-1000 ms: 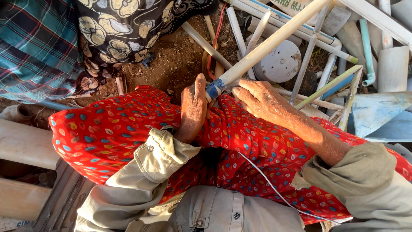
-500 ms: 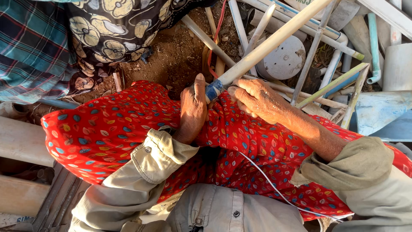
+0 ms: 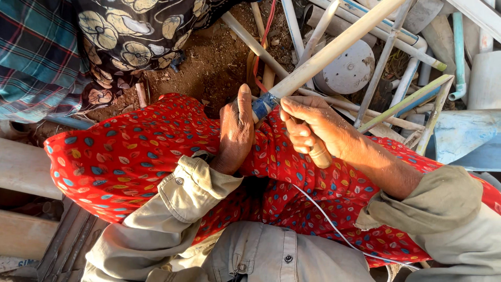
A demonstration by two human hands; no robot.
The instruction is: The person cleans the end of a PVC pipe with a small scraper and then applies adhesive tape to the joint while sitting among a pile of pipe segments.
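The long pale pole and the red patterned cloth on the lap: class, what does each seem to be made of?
Long pale pole: probably wood or cane; matte cream surface, round, blue tape near the hands. Red patterned cloth: thin woven fabric, likely printed cotton; soft folds, matte.

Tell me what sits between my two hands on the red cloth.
In the head view, the blue-taped end of the long pale pipe lies between the left hand and the right hand, over the red patterned cloth.

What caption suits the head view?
Left hand steadies a blue-taped pipe; right hand grips a wooden handle.
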